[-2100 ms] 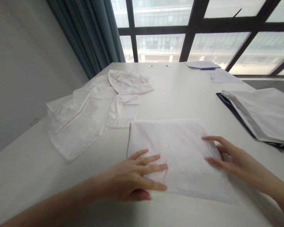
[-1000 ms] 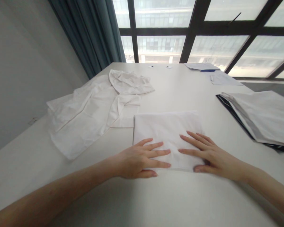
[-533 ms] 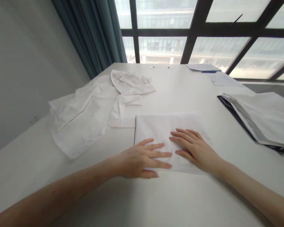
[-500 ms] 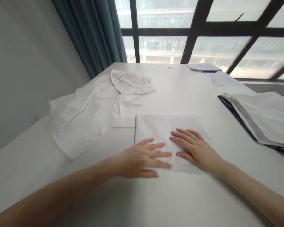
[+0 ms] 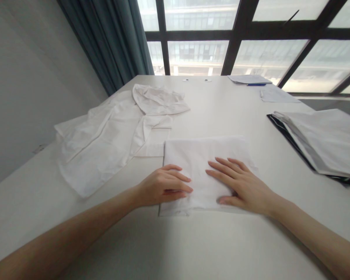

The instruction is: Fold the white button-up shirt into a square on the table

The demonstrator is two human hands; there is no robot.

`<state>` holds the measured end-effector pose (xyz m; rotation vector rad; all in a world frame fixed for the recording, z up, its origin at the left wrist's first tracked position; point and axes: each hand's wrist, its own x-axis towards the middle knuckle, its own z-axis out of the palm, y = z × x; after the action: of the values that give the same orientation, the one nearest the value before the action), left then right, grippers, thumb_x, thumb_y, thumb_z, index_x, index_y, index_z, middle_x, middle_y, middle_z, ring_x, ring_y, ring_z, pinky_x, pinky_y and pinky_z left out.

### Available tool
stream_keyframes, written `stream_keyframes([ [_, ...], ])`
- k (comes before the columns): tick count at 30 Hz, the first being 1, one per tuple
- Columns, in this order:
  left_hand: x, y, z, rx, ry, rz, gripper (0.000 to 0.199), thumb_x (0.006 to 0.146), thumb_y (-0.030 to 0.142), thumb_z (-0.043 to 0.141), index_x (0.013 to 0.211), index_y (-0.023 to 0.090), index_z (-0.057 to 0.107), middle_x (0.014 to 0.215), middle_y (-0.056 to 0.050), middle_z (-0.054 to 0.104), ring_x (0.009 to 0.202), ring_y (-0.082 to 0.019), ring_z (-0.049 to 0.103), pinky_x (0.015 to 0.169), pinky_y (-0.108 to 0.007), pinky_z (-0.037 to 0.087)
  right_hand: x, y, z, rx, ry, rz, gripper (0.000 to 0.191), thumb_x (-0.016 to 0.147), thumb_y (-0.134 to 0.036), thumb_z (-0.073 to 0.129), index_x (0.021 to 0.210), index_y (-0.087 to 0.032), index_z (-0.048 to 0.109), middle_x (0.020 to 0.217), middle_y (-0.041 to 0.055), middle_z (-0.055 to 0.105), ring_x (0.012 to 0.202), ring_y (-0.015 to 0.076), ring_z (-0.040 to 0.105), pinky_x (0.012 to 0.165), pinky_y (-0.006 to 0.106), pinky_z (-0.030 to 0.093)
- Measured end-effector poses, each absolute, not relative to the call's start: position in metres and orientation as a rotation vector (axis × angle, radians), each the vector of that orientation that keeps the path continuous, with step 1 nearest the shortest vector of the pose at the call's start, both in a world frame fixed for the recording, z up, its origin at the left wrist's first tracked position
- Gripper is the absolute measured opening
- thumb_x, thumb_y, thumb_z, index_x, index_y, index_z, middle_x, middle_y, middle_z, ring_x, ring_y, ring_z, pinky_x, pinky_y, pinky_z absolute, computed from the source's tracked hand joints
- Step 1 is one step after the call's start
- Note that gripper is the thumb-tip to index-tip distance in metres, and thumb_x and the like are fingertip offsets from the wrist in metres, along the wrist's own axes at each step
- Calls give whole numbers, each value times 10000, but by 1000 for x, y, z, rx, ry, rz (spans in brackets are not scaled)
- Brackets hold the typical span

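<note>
A folded white cloth (image 5: 189, 155) lies flat in front of me, roughly a rectangle, with a thin dark line along its left edge. My left hand (image 5: 163, 184) is at the cloth's left side, its fingers stretched over the edge and the tips resting on or just above the fabric. On the right half, my right hand (image 5: 239, 182) lies palm down with its fingers spread on the cloth. Neither hand grips anything.
Unfolded white garments (image 5: 105, 136) lie rumpled on the left of the white table (image 5: 210, 245). At the right is a stack of folded white fabric (image 5: 332, 140) on a dark striped piece. Papers (image 5: 249, 79) and a blue pen (image 5: 256, 84) lie at the far edge.
My left hand has drawn back to the left, its fingers nearer together, uncovering the cloth's lower left corner. My right hand has stayed nearly in place. The view has shifted slightly.
</note>
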<state>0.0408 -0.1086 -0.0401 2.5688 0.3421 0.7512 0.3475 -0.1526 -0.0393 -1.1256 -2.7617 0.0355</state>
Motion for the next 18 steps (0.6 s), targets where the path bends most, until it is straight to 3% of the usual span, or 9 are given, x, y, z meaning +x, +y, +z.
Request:
stream_keyframes([
  [3, 41, -109, -38, 2592, 361, 754, 171, 962, 292, 590, 1044, 206, 714, 962, -35, 770, 1064, -164, 679, 1038, -300, 428, 347, -154, -37, -1134, -2739, 55, 586, 966, -528, 472, 1481, -250, 441, 1549, 93, 409, 1436, 300, 340, 1112, 548, 325],
  [5, 41, -109, -35, 2623, 380, 677, 243, 961, 341, 581, 1128, 207, 697, 1110, -70, 733, 1197, -197, 606, 1055, -323, 420, 346, -154, -36, -1149, -2715, 66, 508, 992, -455, 452, 1456, -250, 476, 1529, 86, 443, 1432, 285, 352, 1114, 537, 327],
  [8, 41, -112, -31, 2724, 386, 437, 339, 962, 389, 556, 1276, 289, 636, 1406, -76, 570, 1362, -251, 461, 1142, -404, 327, 344, -154, -36, -1164, -2693, 71, 448, 1012, -383, 428, 1430, -245, 508, 1513, 78, 467, 1426, 271, 365, 1117, 532, 329],
  [10, 41, -113, -29, 2783, 348, 287, 366, 972, 390, 525, 1330, 356, 590, 1500, -57, 474, 1403, -265, 410, 1176, -456, 254, 344, -154, -37, -1166, -2693, 61, 440, 1013, -376, 427, 1422, -241, 516, 1511, 76, 470, 1423, 270, 371, 1115, 532, 335],
  [18, 40, -113, -30, 2845, 262, 218, 369, 955, 328, 531, 1306, 418, 601, 1557, -37, 394, 1423, -294, 379, 1181, -506, 221, 344, -154, -38, -1160, -2682, 22, 441, 1004, -379, 449, 1420, -245, 514, 1509, 66, 476, 1414, 271, 385, 1109, 531, 347],
])
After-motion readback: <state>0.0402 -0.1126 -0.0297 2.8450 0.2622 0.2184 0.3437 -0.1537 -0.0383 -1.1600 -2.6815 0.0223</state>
